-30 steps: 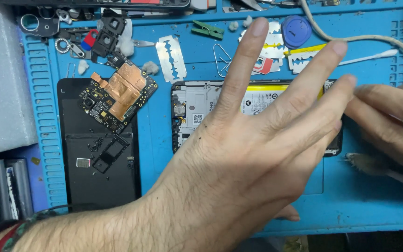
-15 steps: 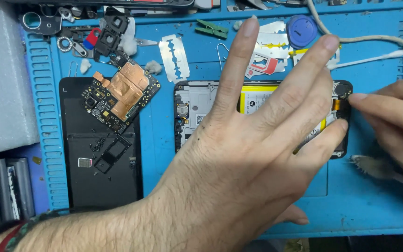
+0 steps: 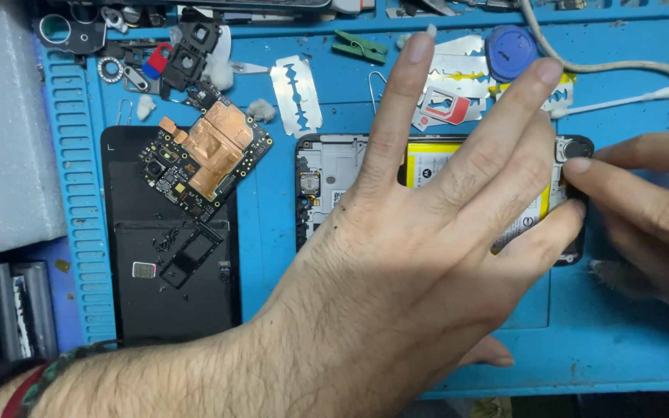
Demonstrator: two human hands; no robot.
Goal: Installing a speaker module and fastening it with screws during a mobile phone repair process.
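My left hand (image 3: 427,263) lies flat with its fingers spread over an opened phone (image 3: 327,186), covering most of its yellow battery (image 3: 427,159). My right hand (image 3: 644,209) comes in from the right edge. Its fingertips are pinched at the phone's right end, around a small black part (image 3: 578,147). A green-and-copper circuit board (image 3: 207,155) rests on the top of a black back cover (image 3: 168,286) to the left of the phone. Everything sits on a blue work mat (image 3: 605,340).
A razor blade (image 3: 296,97), a green clothespin (image 3: 359,46), a blue round cap (image 3: 511,50), a cotton swab (image 3: 621,101) and a white cable (image 3: 582,66) lie along the back. A white foam block (image 3: 5,131) and grey cylinders (image 3: 1,317) stand at the left.
My right hand has moved left and up, from beside the phone to its right end, and its fingertips have closed there. My left hand has stayed spread over the phone.
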